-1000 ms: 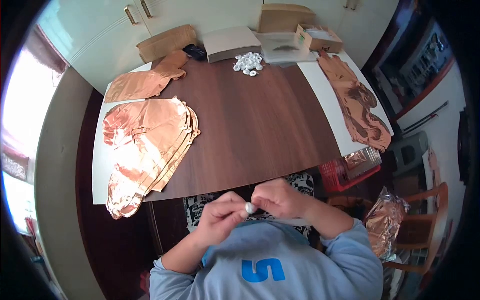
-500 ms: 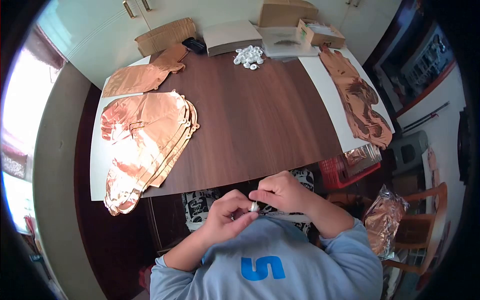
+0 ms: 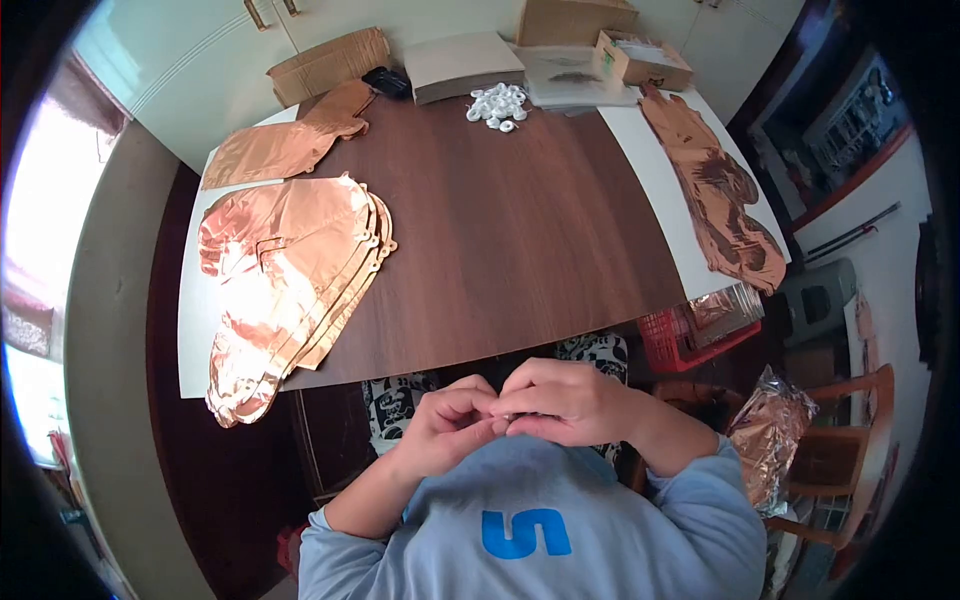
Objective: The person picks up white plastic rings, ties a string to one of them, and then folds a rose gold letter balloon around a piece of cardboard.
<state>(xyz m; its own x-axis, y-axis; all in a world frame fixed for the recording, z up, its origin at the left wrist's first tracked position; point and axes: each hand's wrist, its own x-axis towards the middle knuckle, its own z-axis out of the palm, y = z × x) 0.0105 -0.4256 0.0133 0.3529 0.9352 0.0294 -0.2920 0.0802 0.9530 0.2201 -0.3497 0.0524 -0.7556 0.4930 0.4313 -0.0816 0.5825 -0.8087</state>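
Note:
My left hand (image 3: 450,425) and my right hand (image 3: 560,402) meet in front of my chest, below the table's near edge. The fingertips of both are pinched together around something small that they mostly hide. Across the brown table (image 3: 480,240), at the far side, lies a pile of small white rolls (image 3: 497,104). Several copper-coloured foil pieces (image 3: 290,260) are stacked at the left, with another foil piece (image 3: 270,150) behind them. More copper foil (image 3: 715,190) lies along the right side.
A grey stack of sheets (image 3: 463,68), clear plastic bags (image 3: 570,78), an open cardboard box (image 3: 643,62) and a black item (image 3: 386,83) line the back. At the right are a red basket (image 3: 680,345), a wooden chair (image 3: 840,450) and crumpled foil in plastic (image 3: 770,445).
My right hand has turned and closed in against my left fingertips. The small white thing that showed between my fingers is now almost wholly covered.

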